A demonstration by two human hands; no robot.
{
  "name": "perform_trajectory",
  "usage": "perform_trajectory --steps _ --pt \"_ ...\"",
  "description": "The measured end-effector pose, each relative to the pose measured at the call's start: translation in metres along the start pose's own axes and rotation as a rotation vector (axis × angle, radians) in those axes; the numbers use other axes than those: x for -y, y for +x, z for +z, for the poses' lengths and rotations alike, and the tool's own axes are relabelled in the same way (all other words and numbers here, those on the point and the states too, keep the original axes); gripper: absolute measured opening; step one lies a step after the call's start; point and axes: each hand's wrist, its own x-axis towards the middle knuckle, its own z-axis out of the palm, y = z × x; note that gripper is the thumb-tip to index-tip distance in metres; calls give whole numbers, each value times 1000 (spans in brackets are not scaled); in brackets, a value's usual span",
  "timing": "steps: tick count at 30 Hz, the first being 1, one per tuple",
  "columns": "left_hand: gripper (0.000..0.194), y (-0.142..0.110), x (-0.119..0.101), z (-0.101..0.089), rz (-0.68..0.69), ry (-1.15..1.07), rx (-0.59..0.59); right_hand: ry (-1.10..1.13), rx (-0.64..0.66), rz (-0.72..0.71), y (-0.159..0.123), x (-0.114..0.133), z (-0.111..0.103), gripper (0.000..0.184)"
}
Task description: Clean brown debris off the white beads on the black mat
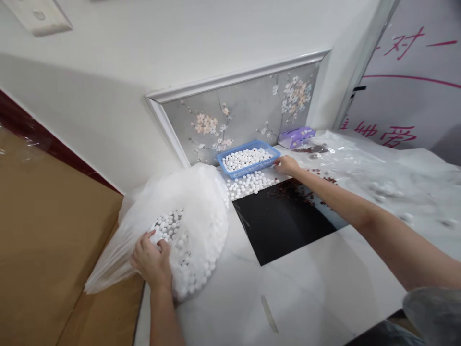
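Note:
My left hand (153, 263) is at the mouth of a clear plastic bag (201, 192) full of small white balls (169, 225). Its fingers and thumb curl at the balls; whether they grip a ball or the bag's edge is unclear. At the right end of a blue plastic basket (248, 171), my right hand (286, 166) has its fingertips pinched together close to the rim. What is between them, if anything, is too small to make out. White balls fill the basket, and more loose white balls (248, 185) lie in front of it.
A black sheet (284, 223) lies on the white marbled table (230, 293), with small reddish-brown pieces (308, 192) scattered at its far edge. Behind stands a purple packet (297, 137). Plastic sheeting (392, 178) covers the right side; a cardboard box (54, 240) is at left.

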Motion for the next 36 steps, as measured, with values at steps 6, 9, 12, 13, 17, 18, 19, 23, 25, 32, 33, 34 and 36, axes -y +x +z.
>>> perform_trajectory --steps 6,9,12,13,17,18,19,23,25,32,33,34,36 --pt "40 0 1 2 3 -3 -3 150 73 -174 -3 18 14 20" --pt "41 0 1 2 0 -3 -4 175 47 -204 -4 25 19 21" --pt "40 0 2 2 7 -5 -21 178 50 -255 -5 29 21 19" --pt "40 0 3 2 10 -5 -24 174 56 -271 -5 29 21 19" --pt "39 0 3 3 4 -8 -14 130 53 -283 -7 21 11 21" --pt "39 0 2 2 2 -7 -9 111 46 -280 -8 16 7 22" --pt "39 0 2 2 1 -7 -6 90 42 -279 -10 11 1 22" --pt "39 -1 -2 -1 -3 -3 4 17 132 -325 -21 -12 -21 21" --pt "39 -1 -3 -2 -4 -1 11 -7 192 -349 -28 -20 -27 21" --pt "36 -1 -2 -2 8 -27 -10 -25 226 -393 -36 -8 -21 17" --pt "36 -1 -2 -2 10 -23 -7 -22 227 -401 -36 -5 -20 17" --pt "36 -1 -1 -1 12 -17 -3 -20 225 -406 -36 -2 -20 17" --pt "37 -1 0 -1 18 -6 4 -24 204 -405 -36 2 -21 15"
